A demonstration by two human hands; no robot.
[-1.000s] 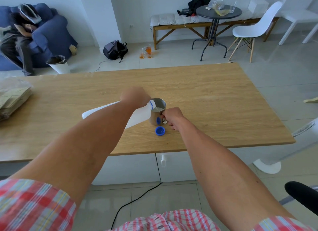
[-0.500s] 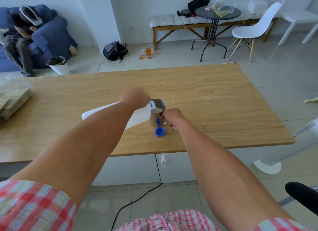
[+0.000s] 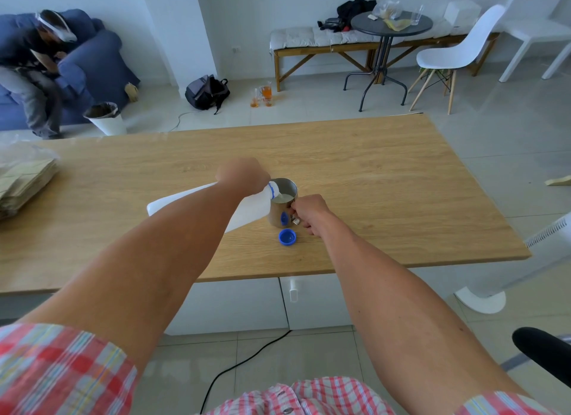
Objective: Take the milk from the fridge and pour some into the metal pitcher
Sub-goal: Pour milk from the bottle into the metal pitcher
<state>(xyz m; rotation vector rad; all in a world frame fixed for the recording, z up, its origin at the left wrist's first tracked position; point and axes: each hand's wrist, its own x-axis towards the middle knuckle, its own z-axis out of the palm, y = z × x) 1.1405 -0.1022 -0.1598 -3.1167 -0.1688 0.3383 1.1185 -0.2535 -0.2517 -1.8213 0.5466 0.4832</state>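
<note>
A white plastic milk bottle [image 3: 247, 212] lies tipped almost level over the wooden table [image 3: 386, 180], its blue-ringed mouth over the rim of the metal pitcher [image 3: 282, 209]. My left hand [image 3: 244, 175] grips the bottle near its neck. Milk shows inside the pitcher, which stands upright on the table. My right hand [image 3: 309, 212] is closed around the pitcher's handle on its right side. The bottle's blue cap [image 3: 287, 237] lies open side up on the table just in front of the pitcher.
A stack of paper bags in plastic [image 3: 24, 180] sits at the table's left edge. A white fan base [image 3: 482, 297] stands at the right of the table, a black chair part [image 3: 543, 353] at lower right. A person sits on a blue sofa [image 3: 77, 75] far left.
Hands, bottle and pitcher hold the same pose. The milk level in the pitcher looks slightly higher.
</note>
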